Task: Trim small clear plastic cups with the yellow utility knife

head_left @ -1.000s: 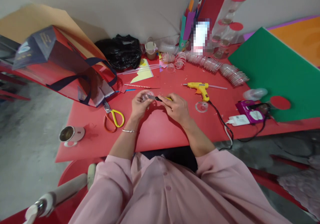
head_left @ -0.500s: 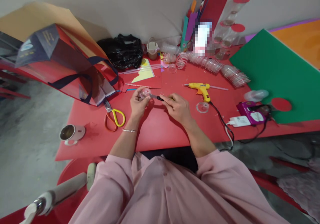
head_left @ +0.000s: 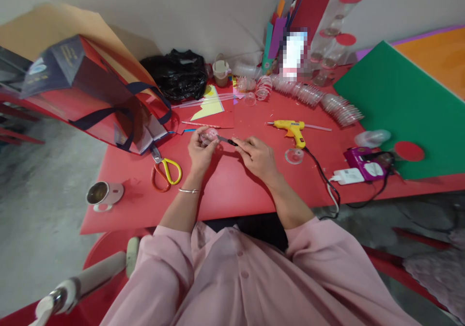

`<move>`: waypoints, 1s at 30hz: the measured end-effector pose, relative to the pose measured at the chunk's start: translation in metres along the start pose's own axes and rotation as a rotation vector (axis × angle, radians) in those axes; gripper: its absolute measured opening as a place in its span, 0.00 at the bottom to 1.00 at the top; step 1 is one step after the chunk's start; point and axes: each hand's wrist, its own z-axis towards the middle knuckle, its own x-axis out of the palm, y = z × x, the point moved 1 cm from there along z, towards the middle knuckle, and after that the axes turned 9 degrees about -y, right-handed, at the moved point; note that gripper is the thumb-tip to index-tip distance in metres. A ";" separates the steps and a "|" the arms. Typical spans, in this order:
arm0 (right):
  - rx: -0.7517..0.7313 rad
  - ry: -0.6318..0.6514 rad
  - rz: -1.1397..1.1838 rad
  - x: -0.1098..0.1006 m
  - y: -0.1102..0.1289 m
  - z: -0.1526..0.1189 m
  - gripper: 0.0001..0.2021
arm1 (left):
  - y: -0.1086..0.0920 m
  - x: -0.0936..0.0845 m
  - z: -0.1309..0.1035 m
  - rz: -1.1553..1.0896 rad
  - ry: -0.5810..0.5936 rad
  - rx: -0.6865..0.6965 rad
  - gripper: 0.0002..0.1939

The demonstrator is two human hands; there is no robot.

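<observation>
Over the middle of the red table (head_left: 232, 185), my left hand (head_left: 200, 152) is closed around a small clear plastic cup (head_left: 209, 136), fingers curled about its side. My right hand (head_left: 258, 157) grips a knife with a dark handle (head_left: 232, 142). Its thin blade (head_left: 222, 138) points left and meets the cup near my left thumb; whether it cuts into the plastic I cannot tell. A yellow glue gun (head_left: 290, 128) lies to the right of my right hand, with a clear plastic lid or cup (head_left: 294, 156) below it. Scissors (head_left: 165, 168) rest left of my left wrist.
A mug (head_left: 104, 194) stands at the front left, near a large paper bag (head_left: 98, 93). Rows of clear plastic cups (head_left: 308, 95) line the back. At right are a purple power strip (head_left: 366, 163), its cord, and a green board (head_left: 392, 108). A black plastic bag (head_left: 178, 74) sits behind.
The cup in my left hand has turned slightly, and both hands have shifted a tiny bit. The knife stays against the cup.
</observation>
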 end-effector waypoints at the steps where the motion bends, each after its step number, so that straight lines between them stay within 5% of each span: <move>1: 0.000 0.003 0.002 0.000 0.000 0.000 0.18 | 0.000 0.000 0.000 0.006 -0.008 0.014 0.28; 14: 0.024 0.036 0.024 0.002 0.002 -0.001 0.18 | 0.001 0.002 -0.007 0.174 -0.087 0.229 0.24; 30: 0.041 0.039 0.076 0.003 0.002 -0.001 0.18 | 0.004 0.001 -0.012 0.248 -0.118 0.303 0.18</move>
